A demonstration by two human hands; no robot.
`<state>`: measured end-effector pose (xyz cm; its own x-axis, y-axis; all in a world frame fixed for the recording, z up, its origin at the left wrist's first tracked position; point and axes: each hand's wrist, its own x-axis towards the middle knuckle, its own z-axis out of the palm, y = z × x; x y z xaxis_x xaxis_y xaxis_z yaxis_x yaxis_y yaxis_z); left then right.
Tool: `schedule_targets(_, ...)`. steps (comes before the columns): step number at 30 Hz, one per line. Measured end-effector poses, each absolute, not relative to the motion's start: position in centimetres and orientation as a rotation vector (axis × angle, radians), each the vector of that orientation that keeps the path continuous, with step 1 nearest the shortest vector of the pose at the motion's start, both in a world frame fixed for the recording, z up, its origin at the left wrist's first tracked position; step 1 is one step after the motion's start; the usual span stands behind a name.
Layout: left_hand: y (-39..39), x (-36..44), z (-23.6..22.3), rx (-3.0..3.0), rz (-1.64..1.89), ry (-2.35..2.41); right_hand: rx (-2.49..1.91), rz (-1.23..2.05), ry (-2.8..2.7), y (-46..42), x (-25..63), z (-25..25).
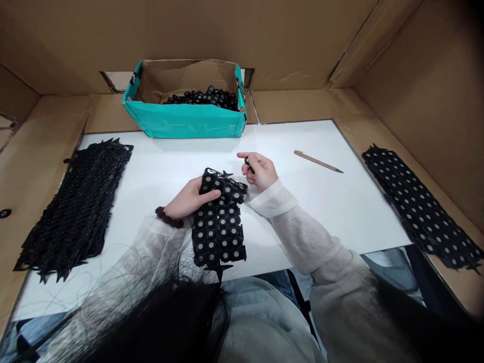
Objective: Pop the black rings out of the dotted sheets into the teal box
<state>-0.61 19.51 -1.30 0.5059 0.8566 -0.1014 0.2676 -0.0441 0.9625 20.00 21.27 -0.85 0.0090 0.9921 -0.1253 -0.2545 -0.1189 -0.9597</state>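
My left hand [192, 197] grips a black perforated sheet [219, 227] near its far end, thumb on top. Rows of its round holes are filled with grey-centred black discs, and the far end of the sheet is bent up. Just to the right, my right hand [260, 171] pinches a small black ring-like disc [247, 161] between thumb and fingers, apart from the sheet. Behind both hands stands a turquoise-edged cardboard box [192, 121] holding a heap of similar small black discs [212, 97].
A stack of black perforated sheets [75, 201] lies at the left. Sheets with grey-centred discs [419, 206] lie at the right edge. A brown pointed stick [318, 161] rests on the white board [287, 138]. One loose disc [5, 213] is far left. Cardboard walls [295, 45] surround the table.
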Motion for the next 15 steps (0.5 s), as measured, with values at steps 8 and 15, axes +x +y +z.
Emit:
schedule_targets(8, 19.9, -0.6, -1.6, 1.622, 0.625, 1.014, -1.039, 0.808, -1.639, 17.9, 18.2, -0.3)
schedule_targets(15, 19.7, -0.8, -1.7, 1.621, 0.599, 0.973, -1.208, 0.67, -2.231, 18.6, 18.0, -1.9)
